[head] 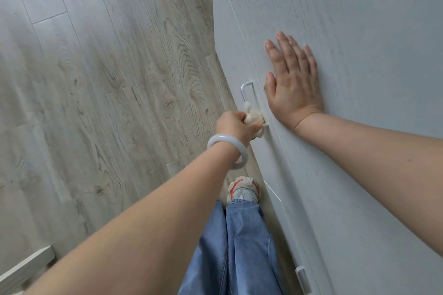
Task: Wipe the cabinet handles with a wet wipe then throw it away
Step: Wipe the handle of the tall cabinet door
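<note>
Two hands: a left (233, 124) and a right (291, 81). One wipe (326, 116)... no, one wipe (254, 116). Two handles, one upper (247, 90) and one lower (302, 279). One bangle (226, 149). One shoe (243, 189). Two jean legs (242, 246).
</note>
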